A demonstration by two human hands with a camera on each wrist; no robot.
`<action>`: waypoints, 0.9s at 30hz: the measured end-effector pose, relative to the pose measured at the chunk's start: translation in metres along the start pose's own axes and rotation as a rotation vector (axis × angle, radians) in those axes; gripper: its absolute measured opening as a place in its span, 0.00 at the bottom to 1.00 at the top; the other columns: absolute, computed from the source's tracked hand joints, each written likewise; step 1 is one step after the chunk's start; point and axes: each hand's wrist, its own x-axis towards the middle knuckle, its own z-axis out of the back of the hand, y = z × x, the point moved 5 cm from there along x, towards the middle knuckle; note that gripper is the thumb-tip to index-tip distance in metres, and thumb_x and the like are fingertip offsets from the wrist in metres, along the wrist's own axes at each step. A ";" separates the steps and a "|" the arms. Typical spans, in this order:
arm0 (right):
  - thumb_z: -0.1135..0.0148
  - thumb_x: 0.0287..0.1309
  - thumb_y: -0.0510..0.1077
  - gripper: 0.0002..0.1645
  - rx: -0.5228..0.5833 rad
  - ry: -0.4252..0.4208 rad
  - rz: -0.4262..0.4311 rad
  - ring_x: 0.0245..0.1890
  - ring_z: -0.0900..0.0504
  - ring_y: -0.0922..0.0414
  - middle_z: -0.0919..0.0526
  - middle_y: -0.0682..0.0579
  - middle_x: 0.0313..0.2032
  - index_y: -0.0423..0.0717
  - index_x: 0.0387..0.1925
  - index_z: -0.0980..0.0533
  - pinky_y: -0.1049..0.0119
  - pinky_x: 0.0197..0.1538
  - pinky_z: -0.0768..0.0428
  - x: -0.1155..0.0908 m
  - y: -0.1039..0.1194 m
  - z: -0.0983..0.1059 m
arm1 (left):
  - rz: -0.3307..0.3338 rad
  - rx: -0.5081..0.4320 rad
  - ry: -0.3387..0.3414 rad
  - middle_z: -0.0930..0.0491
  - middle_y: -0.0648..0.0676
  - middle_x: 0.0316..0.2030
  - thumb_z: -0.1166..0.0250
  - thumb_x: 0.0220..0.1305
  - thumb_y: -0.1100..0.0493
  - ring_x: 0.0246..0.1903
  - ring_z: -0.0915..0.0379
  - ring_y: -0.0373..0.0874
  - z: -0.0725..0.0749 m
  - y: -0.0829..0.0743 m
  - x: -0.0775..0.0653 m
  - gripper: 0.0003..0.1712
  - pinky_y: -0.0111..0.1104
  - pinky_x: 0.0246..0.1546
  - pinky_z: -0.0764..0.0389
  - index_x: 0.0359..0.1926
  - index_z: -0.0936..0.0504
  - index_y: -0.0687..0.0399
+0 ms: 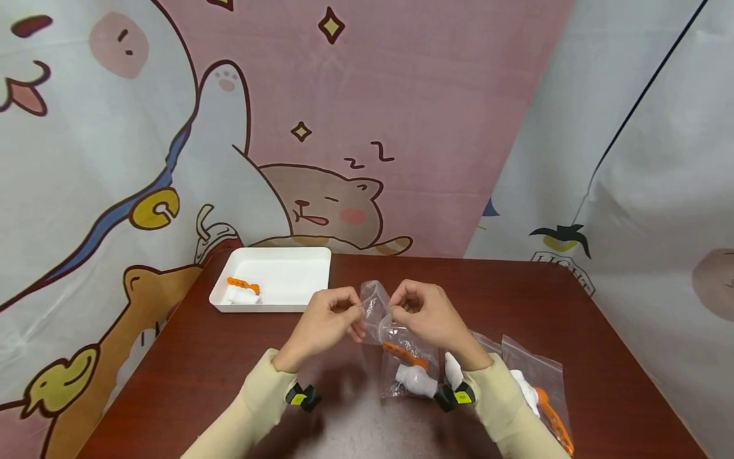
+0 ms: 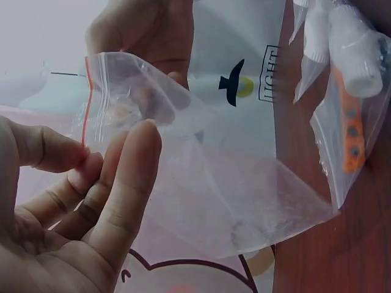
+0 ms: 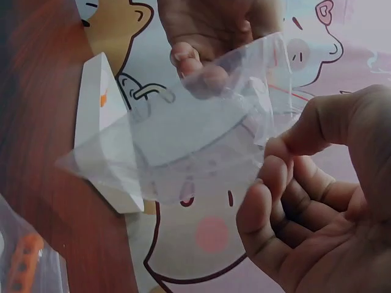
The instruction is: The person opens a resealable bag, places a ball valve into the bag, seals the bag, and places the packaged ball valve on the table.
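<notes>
A clear zip-lock bag point(image 1: 374, 305) with a red line along its mouth hangs between both hands, above the table. My left hand point(image 1: 332, 317) pinches one side of the mouth between thumb and fingertips. On the opposite side, my right hand point(image 1: 429, 317) pinches the bag's top edge with thumb and forefinger. Seen from the left wrist, the raised bag point(image 2: 226, 177) looks flat, with nothing inside. Below the hands lies a filled clear bag holding an orange perforated strip point(image 1: 404, 354) and a small white bottle point(image 1: 417, 380).
At the back left stands a white tray point(image 1: 292, 307) with an orange strip point(image 1: 243, 285) and a white item point(image 1: 243, 296) in it. More filled clear bags, one with an orange strip point(image 1: 553, 421), lie by the right forearm. A printed cloth point(image 1: 430, 127) hangs behind the table.
</notes>
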 end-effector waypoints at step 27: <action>0.35 0.54 0.35 0.09 -0.210 -0.040 0.057 0.22 0.24 0.62 0.22 0.59 0.23 0.55 0.30 0.22 0.70 0.28 0.24 -0.005 -0.004 0.019 | -0.004 0.135 0.069 0.16 0.63 0.24 0.39 0.66 0.70 0.22 0.16 0.52 0.010 0.002 -0.003 0.08 0.45 0.26 0.13 0.28 0.21 0.60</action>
